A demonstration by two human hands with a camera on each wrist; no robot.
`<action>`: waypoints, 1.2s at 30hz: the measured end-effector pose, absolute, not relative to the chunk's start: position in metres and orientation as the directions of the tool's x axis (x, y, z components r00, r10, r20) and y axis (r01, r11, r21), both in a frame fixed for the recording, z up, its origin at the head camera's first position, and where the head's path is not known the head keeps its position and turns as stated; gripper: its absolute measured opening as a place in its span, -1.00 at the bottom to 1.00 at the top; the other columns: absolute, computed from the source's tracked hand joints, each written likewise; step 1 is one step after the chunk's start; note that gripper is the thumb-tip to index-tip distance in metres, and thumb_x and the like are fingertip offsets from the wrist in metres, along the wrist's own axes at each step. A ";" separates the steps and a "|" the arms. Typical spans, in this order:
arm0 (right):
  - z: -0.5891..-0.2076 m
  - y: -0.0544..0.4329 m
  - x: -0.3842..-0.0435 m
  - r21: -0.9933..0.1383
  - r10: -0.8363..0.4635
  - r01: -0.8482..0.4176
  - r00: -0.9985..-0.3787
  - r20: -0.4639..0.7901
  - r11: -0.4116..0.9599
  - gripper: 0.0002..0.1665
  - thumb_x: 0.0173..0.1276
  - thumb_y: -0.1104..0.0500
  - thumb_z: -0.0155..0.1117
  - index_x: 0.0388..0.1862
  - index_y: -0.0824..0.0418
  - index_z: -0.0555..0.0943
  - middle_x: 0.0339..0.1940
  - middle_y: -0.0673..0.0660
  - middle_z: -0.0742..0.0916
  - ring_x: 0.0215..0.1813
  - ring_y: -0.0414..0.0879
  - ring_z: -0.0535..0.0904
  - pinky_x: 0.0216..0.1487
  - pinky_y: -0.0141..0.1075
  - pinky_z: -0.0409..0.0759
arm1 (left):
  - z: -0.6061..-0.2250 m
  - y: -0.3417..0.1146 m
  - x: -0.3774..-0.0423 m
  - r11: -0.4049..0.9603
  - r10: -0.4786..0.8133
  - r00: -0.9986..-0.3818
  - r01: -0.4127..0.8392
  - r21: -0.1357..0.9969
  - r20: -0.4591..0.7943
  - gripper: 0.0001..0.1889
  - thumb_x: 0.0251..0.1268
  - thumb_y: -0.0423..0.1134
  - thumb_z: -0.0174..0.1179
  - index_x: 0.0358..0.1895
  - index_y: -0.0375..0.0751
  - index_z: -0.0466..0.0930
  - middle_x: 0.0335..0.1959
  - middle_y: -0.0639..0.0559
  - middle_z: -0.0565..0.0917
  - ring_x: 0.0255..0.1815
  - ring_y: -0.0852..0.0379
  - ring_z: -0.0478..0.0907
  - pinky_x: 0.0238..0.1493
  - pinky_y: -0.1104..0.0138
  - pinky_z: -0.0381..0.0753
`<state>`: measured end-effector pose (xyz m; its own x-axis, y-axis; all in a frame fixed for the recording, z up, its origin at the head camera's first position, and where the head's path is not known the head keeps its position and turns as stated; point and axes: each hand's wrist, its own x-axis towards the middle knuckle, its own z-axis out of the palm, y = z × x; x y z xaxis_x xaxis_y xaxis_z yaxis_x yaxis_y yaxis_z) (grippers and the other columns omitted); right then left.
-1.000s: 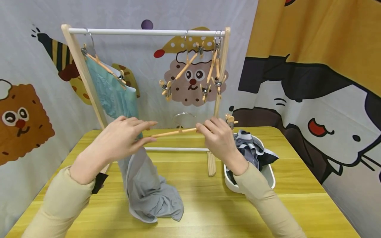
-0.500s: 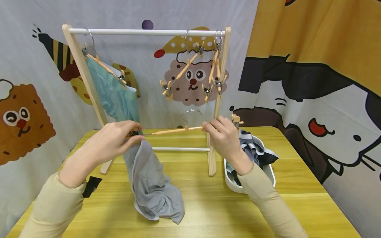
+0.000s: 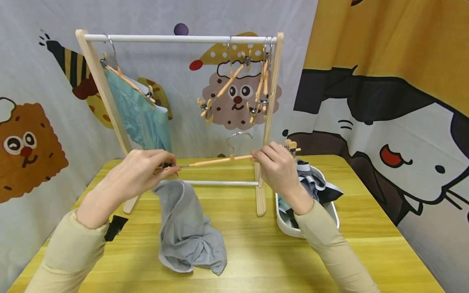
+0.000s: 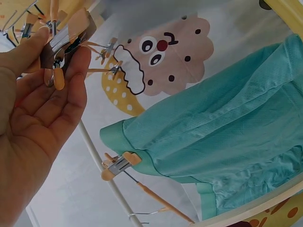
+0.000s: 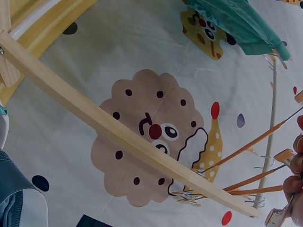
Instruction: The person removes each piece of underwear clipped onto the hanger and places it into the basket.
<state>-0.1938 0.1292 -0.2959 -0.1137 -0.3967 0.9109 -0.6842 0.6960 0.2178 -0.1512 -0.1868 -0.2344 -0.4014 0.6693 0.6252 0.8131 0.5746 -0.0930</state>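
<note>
My left hand (image 3: 133, 175) pinches the clip at the left end of a wooden clip hanger (image 3: 216, 162), its metal hook pointing up. In the left wrist view, thumb and fingers squeeze that clip (image 4: 71, 35), and no cloth shows in it. Fingers of my right hand (image 3: 276, 173) curl round the hanger bar near its other end, where another clip (image 3: 291, 146) sticks out past the knuckles. Below my left hand a grey garment (image 3: 190, 232) stands crumpled on the table, its upper edge just under the hand.
Behind the hands stands a small rack with a white rail (image 3: 176, 39). A teal garment (image 3: 141, 114) hangs on it at the left, several bare clip hangers (image 3: 231, 83) at the right. A white basket (image 3: 331, 217) of clothes sits at the right.
My left hand moved left and closed onto the hanger's clip. The grey garment's top dropped away from that hand. The hanger shifted slightly right, and its hook swung upright.
</note>
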 end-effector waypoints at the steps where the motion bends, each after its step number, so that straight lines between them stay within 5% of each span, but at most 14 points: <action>1: -0.296 0.129 -0.194 0.216 -0.394 -0.686 -0.112 0.912 0.695 -0.60 0.47 0.10 0.02 -0.44 0.27 0.67 -0.59 0.11 0.61 -0.54 -0.03 0.36 -0.55 -0.30 0.29 | -0.234 -0.187 -0.151 0.574 0.669 -0.398 0.813 -0.097 0.628 -0.39 0.42 0.18 -0.30 -0.39 -0.19 0.63 -0.57 0.09 0.67 -0.74 0.43 0.31 -0.69 0.55 0.29; 6: -0.296 0.130 -0.195 0.208 -0.386 -0.692 -0.110 0.916 0.691 -0.60 0.47 0.10 0.02 -0.43 0.29 0.68 -0.60 0.12 0.62 -0.54 -0.03 0.34 -0.55 -0.29 0.28 | -0.232 -0.187 -0.150 0.594 0.663 -0.435 0.801 -0.074 0.609 -0.44 0.42 0.16 -0.23 -0.36 -0.19 0.63 -0.54 0.07 0.68 -0.73 0.40 0.36 -0.67 0.51 0.35; 11: -0.298 0.128 -0.195 0.207 -0.403 -0.697 -0.128 0.906 0.687 -0.73 0.38 0.17 0.16 -0.42 0.29 0.68 -0.58 0.12 0.64 -0.54 -0.02 0.37 -0.54 -0.28 0.31 | -0.233 -0.187 -0.145 0.686 0.637 -0.555 0.725 -0.063 0.535 -0.81 0.26 -0.14 0.23 -0.27 -0.21 0.63 -0.41 0.00 0.69 -0.59 0.25 0.51 -0.55 0.37 0.50; 14: -0.299 0.126 -0.194 0.208 -0.418 -0.691 -0.149 0.896 0.692 -0.83 0.30 0.22 0.23 -0.42 0.29 0.68 -0.57 0.12 0.65 -0.53 -0.02 0.39 -0.54 -0.28 0.33 | -0.236 -0.183 -0.144 0.716 0.647 -0.547 0.675 -0.177 0.531 -0.75 0.10 -0.25 0.34 -0.16 -0.27 0.67 -0.22 -0.14 0.71 -0.33 0.01 0.63 -0.30 0.21 0.63; 17: -0.300 0.124 -0.193 0.206 -0.432 -0.686 -0.174 0.885 0.698 -0.81 0.34 0.22 0.20 -0.42 0.28 0.68 -0.56 0.12 0.65 -0.51 -0.03 0.42 -0.52 -0.28 0.36 | -0.242 -0.175 -0.145 0.696 0.680 -0.477 0.658 -0.287 0.557 -0.62 0.04 -0.24 0.37 -0.03 -0.28 0.66 -0.09 -0.22 0.68 -0.10 -0.15 0.62 -0.10 0.08 0.63; 23: -0.302 0.117 -0.194 0.208 -0.446 -0.683 -0.191 0.874 0.700 -0.71 0.44 0.16 0.07 -0.38 0.25 0.66 -0.54 0.12 0.67 -0.46 0.00 0.50 -0.42 -0.24 0.49 | -0.258 -0.151 -0.147 0.646 0.695 -0.389 0.707 -0.287 0.605 -0.67 0.04 -0.40 0.36 -0.05 -0.23 0.64 -0.30 -0.08 0.70 -0.32 0.00 0.64 -0.38 0.23 0.63; 28: -0.303 0.114 -0.194 0.197 -0.466 -0.696 -0.220 0.857 0.691 -0.76 0.43 0.17 0.10 -0.34 0.25 0.64 -0.50 0.11 0.66 -0.41 0.00 0.49 -0.35 -0.24 0.52 | -0.264 -0.145 -0.146 0.655 0.621 -0.444 0.747 -0.116 0.646 -0.68 -0.05 -0.66 0.28 -0.20 -0.30 0.65 -0.37 -0.10 0.67 -0.38 0.00 0.63 -0.45 0.25 0.61; 36: -0.304 0.117 -0.194 0.134 -0.489 -0.740 -0.286 0.824 0.659 -0.75 0.33 0.14 0.23 -0.13 0.26 0.67 -0.26 0.15 0.70 -0.21 0.02 0.55 -0.17 -0.25 0.57 | -0.263 -0.146 -0.143 0.675 0.591 -0.535 0.738 -0.006 0.604 -0.75 0.06 -0.63 0.22 -0.22 -0.30 0.66 -0.36 -0.09 0.72 -0.44 0.01 0.66 -0.46 0.27 0.62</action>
